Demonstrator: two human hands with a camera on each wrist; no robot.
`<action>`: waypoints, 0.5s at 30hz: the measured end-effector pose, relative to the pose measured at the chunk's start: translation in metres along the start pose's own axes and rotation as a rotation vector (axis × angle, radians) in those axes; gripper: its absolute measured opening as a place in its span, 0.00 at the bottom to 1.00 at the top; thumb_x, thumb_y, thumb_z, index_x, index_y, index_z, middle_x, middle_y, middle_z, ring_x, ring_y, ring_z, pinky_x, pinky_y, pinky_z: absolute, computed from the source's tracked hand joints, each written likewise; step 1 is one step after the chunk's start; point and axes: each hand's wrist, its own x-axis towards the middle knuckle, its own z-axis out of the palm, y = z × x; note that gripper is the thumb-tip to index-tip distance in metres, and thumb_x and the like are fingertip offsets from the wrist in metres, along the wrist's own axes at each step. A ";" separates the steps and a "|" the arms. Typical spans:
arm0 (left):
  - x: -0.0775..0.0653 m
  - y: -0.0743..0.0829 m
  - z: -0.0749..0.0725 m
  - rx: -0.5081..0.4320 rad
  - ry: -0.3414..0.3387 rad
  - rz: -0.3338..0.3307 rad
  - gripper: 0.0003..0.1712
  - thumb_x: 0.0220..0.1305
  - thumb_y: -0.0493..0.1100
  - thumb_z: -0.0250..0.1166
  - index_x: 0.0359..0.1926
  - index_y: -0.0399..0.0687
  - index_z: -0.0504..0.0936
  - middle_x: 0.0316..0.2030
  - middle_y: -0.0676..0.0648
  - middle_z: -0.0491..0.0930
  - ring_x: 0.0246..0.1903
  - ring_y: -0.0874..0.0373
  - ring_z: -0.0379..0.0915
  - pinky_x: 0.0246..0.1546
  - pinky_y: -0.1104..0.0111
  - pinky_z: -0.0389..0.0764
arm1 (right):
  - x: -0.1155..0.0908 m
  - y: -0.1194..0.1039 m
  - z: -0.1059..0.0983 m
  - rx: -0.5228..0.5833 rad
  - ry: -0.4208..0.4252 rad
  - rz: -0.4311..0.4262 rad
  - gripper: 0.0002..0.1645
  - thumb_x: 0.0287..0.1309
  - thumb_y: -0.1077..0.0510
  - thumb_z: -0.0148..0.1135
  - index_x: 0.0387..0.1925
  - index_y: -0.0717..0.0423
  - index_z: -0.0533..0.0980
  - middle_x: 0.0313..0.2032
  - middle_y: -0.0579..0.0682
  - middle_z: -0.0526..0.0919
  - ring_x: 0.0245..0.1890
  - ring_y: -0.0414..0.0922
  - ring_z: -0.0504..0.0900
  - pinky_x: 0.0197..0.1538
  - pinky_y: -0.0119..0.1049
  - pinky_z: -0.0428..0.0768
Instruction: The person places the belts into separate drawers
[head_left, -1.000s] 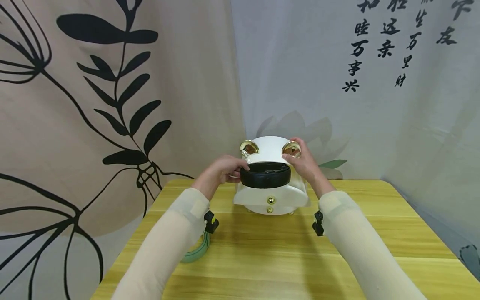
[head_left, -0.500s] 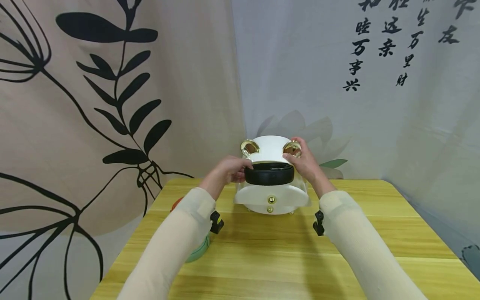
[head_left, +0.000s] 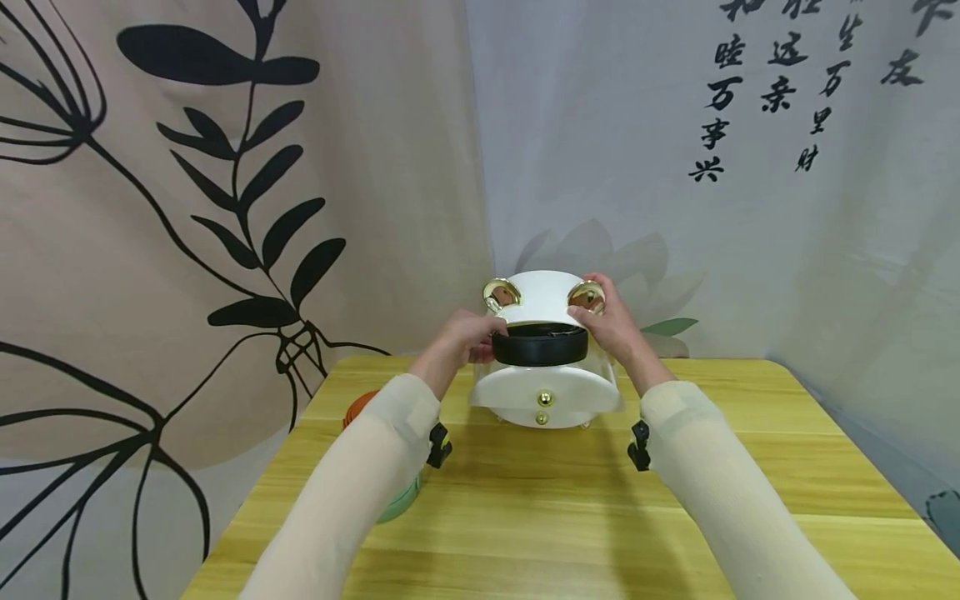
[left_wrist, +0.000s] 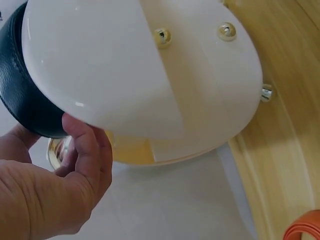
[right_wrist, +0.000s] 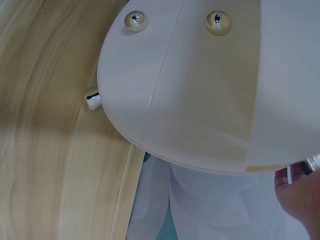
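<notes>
A white storage box (head_left: 542, 292) with two gold ear-shaped rings stands at the back of the table, its white front flap (head_left: 510, 387) tipped outward. My left hand (head_left: 472, 333) pinches a coiled black leather belt (head_left: 540, 348) by its left side, at the box's front opening above the flap. In the left wrist view, the flap hides part of the belt (left_wrist: 35, 100). My right hand (head_left: 617, 323) grips the box's right gold ear (head_left: 587, 296), thumb in front and fingers behind. Only part of that hand (right_wrist: 302, 197) shows in the right wrist view.
Beside my left forearm lie an orange coiled strap (head_left: 358, 407) and a green coiled strap (head_left: 405, 502), both partly covered by the sleeve. The wooden table (head_left: 555, 517) ends just behind the box, where a printed curtain (head_left: 405, 208) hangs.
My left hand has moved the black belt slightly right and farther into the box's opening. The orange strap has come into view from behind the left sleeve. My right hand stays on the ear.
</notes>
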 end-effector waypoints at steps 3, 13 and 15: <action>-0.002 -0.003 0.003 -0.031 0.044 0.026 0.04 0.51 0.33 0.63 0.25 0.40 0.74 0.20 0.47 0.74 0.13 0.61 0.69 0.20 0.73 0.75 | 0.001 0.000 0.000 -0.005 0.003 -0.003 0.38 0.67 0.60 0.60 0.72 0.52 0.53 0.48 0.65 0.71 0.48 0.57 0.71 0.48 0.40 0.68; -0.006 -0.007 0.014 -0.043 0.236 0.093 0.06 0.47 0.33 0.65 0.24 0.40 0.74 0.21 0.47 0.72 0.14 0.60 0.67 0.15 0.73 0.74 | 0.000 0.000 -0.001 -0.018 0.000 -0.002 0.39 0.67 0.59 0.60 0.73 0.53 0.53 0.49 0.66 0.71 0.50 0.59 0.70 0.50 0.42 0.67; -0.007 -0.006 0.016 -0.035 0.264 0.096 0.07 0.46 0.33 0.65 0.23 0.40 0.74 0.20 0.47 0.71 0.13 0.60 0.66 0.15 0.73 0.74 | 0.000 -0.001 -0.001 -0.023 0.000 -0.002 0.39 0.67 0.59 0.60 0.73 0.53 0.53 0.49 0.66 0.71 0.50 0.59 0.70 0.50 0.42 0.67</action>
